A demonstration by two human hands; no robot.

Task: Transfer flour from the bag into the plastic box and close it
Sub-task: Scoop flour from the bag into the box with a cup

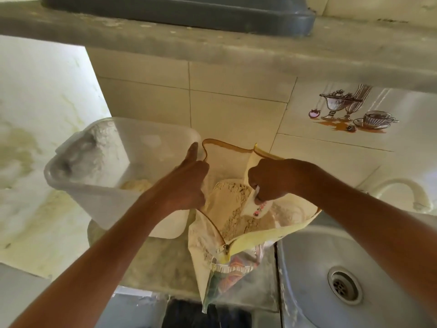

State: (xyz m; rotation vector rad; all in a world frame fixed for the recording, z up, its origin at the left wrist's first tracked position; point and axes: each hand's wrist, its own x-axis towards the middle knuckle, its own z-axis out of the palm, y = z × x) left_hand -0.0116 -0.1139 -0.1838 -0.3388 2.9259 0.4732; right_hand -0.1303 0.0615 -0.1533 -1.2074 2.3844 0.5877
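A person scoops flour (233, 202) from an open bag (236, 233) on a kitchen counter (165, 263), a clear plastic box (111, 176) touching the bag on its left and a sink (331, 268) to its right. The right hand (276, 179) is clenched on a small white scoop (256, 204) sunk in the flour; the left hand (186, 181) grips the bag's near-left rim, index finger stretched toward the box. The bag stands upright, long axis vertical, mouth facing up and spread wide. The box lies lengthwise away from the viewer, open top up, a little flour at its bottom, no lid in view. The step likely goes best with the rim held taut, the scoop lifted level and carried low across the short gap, lest flour spill on the counter
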